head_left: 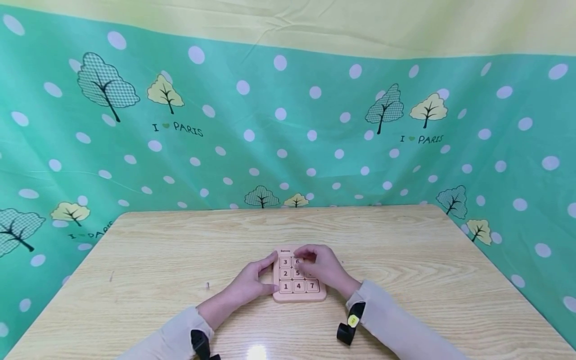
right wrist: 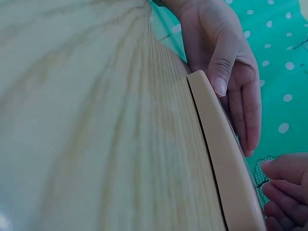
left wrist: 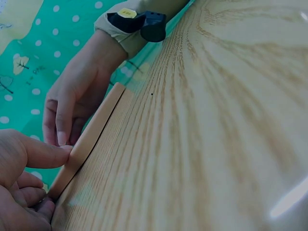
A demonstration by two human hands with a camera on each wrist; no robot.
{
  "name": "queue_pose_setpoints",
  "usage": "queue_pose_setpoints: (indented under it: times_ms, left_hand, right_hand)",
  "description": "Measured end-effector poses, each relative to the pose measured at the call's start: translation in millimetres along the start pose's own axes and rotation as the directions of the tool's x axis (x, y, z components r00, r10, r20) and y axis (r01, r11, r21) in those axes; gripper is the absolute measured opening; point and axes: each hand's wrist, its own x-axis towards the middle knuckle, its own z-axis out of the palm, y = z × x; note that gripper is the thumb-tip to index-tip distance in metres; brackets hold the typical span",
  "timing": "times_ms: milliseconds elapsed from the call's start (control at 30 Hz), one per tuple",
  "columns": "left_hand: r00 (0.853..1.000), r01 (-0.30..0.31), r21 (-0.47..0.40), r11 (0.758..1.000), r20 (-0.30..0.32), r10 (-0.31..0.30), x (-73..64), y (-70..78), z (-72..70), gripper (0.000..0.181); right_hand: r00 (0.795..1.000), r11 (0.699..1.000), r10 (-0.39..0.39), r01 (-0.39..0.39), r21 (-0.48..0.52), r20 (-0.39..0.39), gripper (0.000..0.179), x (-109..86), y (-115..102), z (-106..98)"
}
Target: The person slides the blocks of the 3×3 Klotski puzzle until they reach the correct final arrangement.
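Note:
A light wooden number slide puzzle (head_left: 299, 298) lies flat on the table. Its square tiles read 1, 4, 7 along the near row, with 2 and 5 above and 3 and 6 in the far row. My left hand (head_left: 249, 284) holds the puzzle's left side, thumb at the near corner and forefinger by the far one. Over the upper right tiles, my right hand (head_left: 323, 265) hovers with loosely bent fingers, thumb and forefinger apart around the 6 tile (head_left: 297, 262). It hides most of the right column. The left wrist view shows the puzzle's edge (left wrist: 91, 134) beside both hands.
The wood-grain table (head_left: 180, 240) extends on all sides of the puzzle. A small dark mark (head_left: 207, 285) is on it to the left. Behind hangs a green dotted cloth (head_left: 310, 110) with printed trees. Each wrist carries a black strap (head_left: 355, 315).

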Motion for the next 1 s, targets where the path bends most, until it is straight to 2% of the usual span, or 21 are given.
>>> queue_pose_setpoints:
  times_ms: [367, 667, 1000]
  left_hand:
    - [1.0, 0.002, 0.0, 1.0, 0.002, -0.002, 1.0, -0.5, -0.8, 0.08]
    - [1.0, -0.002, 0.001, 1.0, 0.003, 0.002, 1.5, -2.1, -0.5, 0.08]
    - [1.0, 0.001, 0.006, 1.0, -0.004, -0.001, 0.6, -1.5, -0.1, 0.081]
  right_hand:
    - [1.0, 0.999, 0.017, -0.018, -0.047, -0.021, 0.025, 6.0, 0, 8]
    - [0.996, 0.999, 0.013, -0.018, -0.051, -0.084, 0.022, 5.6, -1, 14]
    - [0.996, 0.998, 0.021, -0.027, -0.065, -0.089, 0.021, 4.8, -3, 16]
